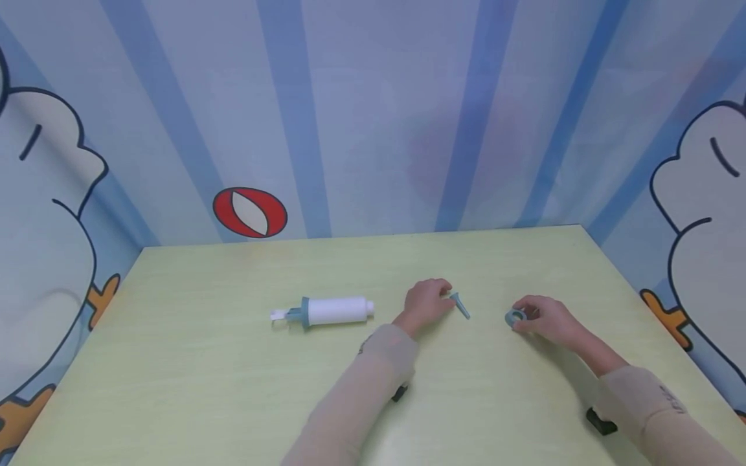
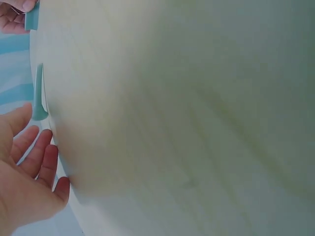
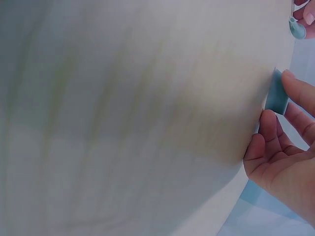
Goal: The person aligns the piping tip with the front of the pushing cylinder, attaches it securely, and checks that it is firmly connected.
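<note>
A teal tapered nozzle [image 1: 461, 306] lies on the table right by the fingertips of my left hand [image 1: 427, 301]. In the left wrist view, the thumb and fingers of that hand [image 2: 32, 172] are loosely bent and apart, just short of the wide end of the nozzle [image 2: 39, 93]. Farther right, my right hand [image 1: 550, 320] pinches a teal ring-shaped cap [image 1: 515, 317] between thumb and fingers at the table surface. The cap [image 3: 277, 93] appears edge-on in the right wrist view. To the left lies a white cylinder with a teal collar and plunger handle [image 1: 337, 311], like a large syringe, untouched.
The pale yellow-green table [image 1: 204, 388] ends at a blue striped backdrop [image 1: 373, 116] behind it. Printed side panels with cartoon figures stand at left and right. Small black devices [image 1: 601, 422] sit beneath both sleeves.
</note>
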